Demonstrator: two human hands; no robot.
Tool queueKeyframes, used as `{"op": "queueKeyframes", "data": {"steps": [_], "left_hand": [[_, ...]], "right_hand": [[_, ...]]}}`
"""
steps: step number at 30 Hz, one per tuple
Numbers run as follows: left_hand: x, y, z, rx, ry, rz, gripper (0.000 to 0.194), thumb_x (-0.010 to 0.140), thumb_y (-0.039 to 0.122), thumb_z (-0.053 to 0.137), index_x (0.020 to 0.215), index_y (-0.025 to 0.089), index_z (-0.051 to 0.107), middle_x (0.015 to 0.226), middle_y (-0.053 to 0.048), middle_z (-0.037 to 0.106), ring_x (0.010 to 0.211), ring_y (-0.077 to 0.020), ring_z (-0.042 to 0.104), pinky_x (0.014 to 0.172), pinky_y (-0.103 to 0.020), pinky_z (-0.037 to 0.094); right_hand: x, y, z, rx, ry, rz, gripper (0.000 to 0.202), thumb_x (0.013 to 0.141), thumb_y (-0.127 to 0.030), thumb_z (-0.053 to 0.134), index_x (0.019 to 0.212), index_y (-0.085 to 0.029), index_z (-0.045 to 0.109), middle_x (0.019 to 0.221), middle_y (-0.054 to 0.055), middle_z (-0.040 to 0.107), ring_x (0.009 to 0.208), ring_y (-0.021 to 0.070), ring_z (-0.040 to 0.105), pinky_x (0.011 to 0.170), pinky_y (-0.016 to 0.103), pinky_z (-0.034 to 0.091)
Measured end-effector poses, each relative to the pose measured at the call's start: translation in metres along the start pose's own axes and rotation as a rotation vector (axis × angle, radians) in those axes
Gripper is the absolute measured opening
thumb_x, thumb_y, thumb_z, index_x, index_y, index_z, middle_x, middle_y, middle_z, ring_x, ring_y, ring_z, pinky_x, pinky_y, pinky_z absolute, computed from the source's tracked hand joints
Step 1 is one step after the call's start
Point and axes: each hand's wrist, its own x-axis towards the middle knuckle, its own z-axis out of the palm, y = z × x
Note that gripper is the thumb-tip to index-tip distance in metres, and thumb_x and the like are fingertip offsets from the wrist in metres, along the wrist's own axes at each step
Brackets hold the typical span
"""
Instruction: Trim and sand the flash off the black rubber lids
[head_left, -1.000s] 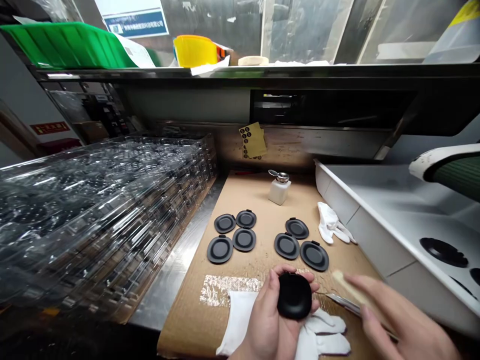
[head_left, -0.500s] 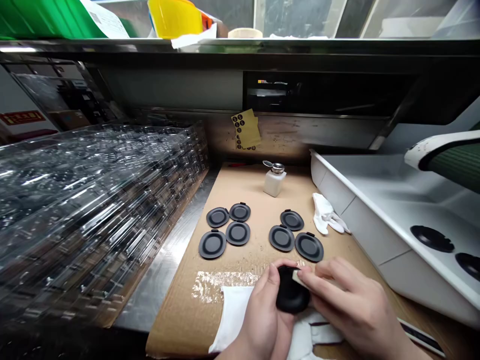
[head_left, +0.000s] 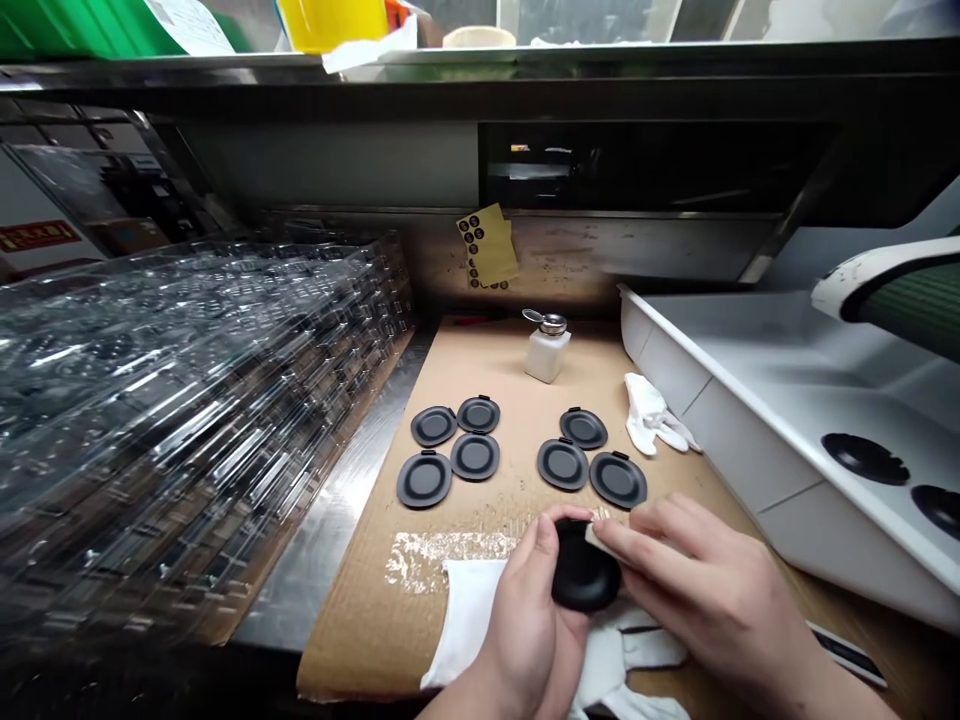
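My left hand [head_left: 534, 610] is wrapped round a black round part [head_left: 585, 570], held above the front of the cardboard. Between the fingertips of my right hand [head_left: 697, 580] is a small pale piece [head_left: 600, 540], touching the part's upper right edge. What the pale piece is cannot be made out. Behind the hands, several black oval discs with small tabs lie flat in two groups, a left group [head_left: 474, 456] and a right group [head_left: 562, 464]. Beneath my hands are a white cloth [head_left: 469, 610] and a white glove [head_left: 607, 665], partly hidden.
A white bottle with a metal top [head_left: 547, 352] stands at the back of the cardboard [head_left: 360, 600]. Another white glove [head_left: 651, 415] lies beside a white tray [head_left: 795, 500] holding black discs. Stacked clear plastic trays [head_left: 225, 370] fill the left. A shelf [head_left: 480, 75] crosses above.
The view has tilted slightly, so the discs, bottle and shelf appear a little higher. Both hands keep their hold on the black part and the pale piece, with hardly any shift.
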Motion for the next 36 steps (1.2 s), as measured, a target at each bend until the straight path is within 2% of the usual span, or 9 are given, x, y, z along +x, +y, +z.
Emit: {"op": "queueKeyframes", "data": {"steps": [4,7,12,17,22,26,30,33,36], "left_hand": [[0.001,-0.001,-0.001,-0.051,-0.024,0.001,0.027,0.087,0.033,0.036,0.089,0.014,0.056,0.095,-0.011,0.063,0.096,-0.0226,0.056,0.086,-0.038,0.038],[0.003,-0.003,-0.002,-0.079,-0.009,-0.002,0.027,0.087,0.035,0.037,0.090,0.014,0.054,0.097,-0.014,0.063,0.097,-0.0253,0.057,0.087,-0.040,0.037],[0.003,-0.001,-0.002,-0.064,0.021,-0.033,0.029,0.085,0.038,0.039,0.094,0.014,0.053,0.102,-0.016,0.062,0.100,-0.0260,0.055,0.090,-0.041,0.034],[0.003,0.000,-0.002,-0.068,-0.005,-0.044,0.028,0.085,0.037,0.040,0.092,0.015,0.054,0.103,-0.014,0.060,0.101,-0.0244,0.054,0.090,-0.040,0.035],[0.003,-0.001,-0.001,-0.063,0.019,-0.054,0.028,0.084,0.038,0.041,0.091,0.015,0.055,0.102,-0.014,0.060,0.102,-0.0240,0.053,0.089,-0.037,0.035],[0.003,-0.001,-0.002,-0.051,-0.008,-0.044,0.031,0.085,0.039,0.039,0.096,0.015,0.055,0.098,-0.013,0.061,0.096,-0.0221,0.055,0.092,-0.038,0.033],[0.004,-0.001,-0.002,-0.071,-0.028,-0.061,0.034,0.086,0.038,0.038,0.102,0.013,0.053,0.099,-0.014,0.060,0.097,-0.0224,0.055,0.094,-0.038,0.031],[0.004,-0.001,-0.002,-0.091,-0.039,-0.065,0.032,0.086,0.038,0.038,0.098,0.012,0.054,0.099,-0.014,0.059,0.097,-0.0221,0.054,0.094,-0.037,0.032],[0.003,-0.001,-0.002,-0.084,-0.039,-0.068,0.032,0.085,0.039,0.038,0.095,0.014,0.055,0.097,-0.012,0.059,0.095,-0.0208,0.055,0.093,-0.037,0.032]], "right_hand": [[-0.017,-0.002,0.003,0.037,-0.039,0.009,0.029,0.081,-0.020,0.049,0.109,-0.025,0.057,0.084,0.003,0.060,0.075,0.0095,0.057,0.063,0.017,0.047],[-0.030,-0.008,0.001,0.027,-0.082,-0.060,0.028,0.079,-0.020,0.051,0.106,-0.021,0.058,0.082,0.004,0.061,0.072,0.0099,0.060,0.061,0.016,0.049],[-0.030,-0.013,-0.007,0.096,-0.029,-0.064,0.024,0.078,-0.018,0.049,0.099,-0.019,0.061,0.080,0.005,0.063,0.069,0.0098,0.061,0.061,0.016,0.050],[-0.034,-0.001,-0.012,0.146,-0.045,-0.058,0.033,0.081,-0.015,0.047,0.112,-0.020,0.055,0.090,0.005,0.065,0.081,0.0115,0.060,0.067,0.019,0.050],[-0.038,-0.010,-0.001,0.040,-0.022,-0.163,0.030,0.083,-0.020,0.046,0.111,-0.017,0.057,0.096,0.005,0.064,0.087,0.0145,0.057,0.076,0.025,0.048],[-0.032,-0.025,0.009,0.081,0.003,-0.140,0.031,0.084,-0.019,0.045,0.113,-0.015,0.055,0.097,0.006,0.064,0.089,0.0170,0.055,0.080,0.031,0.046],[-0.031,-0.017,0.003,0.069,-0.044,-0.158,0.031,0.083,-0.019,0.045,0.111,-0.017,0.056,0.096,0.005,0.064,0.082,0.0141,0.056,0.073,0.027,0.047],[-0.032,-0.011,-0.006,0.035,-0.067,-0.148,0.028,0.083,-0.019,0.045,0.107,-0.017,0.058,0.092,0.005,0.064,0.078,0.0125,0.055,0.066,0.023,0.046],[-0.023,-0.020,-0.006,0.075,-0.017,-0.135,0.026,0.084,-0.016,0.042,0.103,-0.015,0.060,0.086,0.005,0.064,0.074,0.0128,0.054,0.065,0.025,0.045]]}}
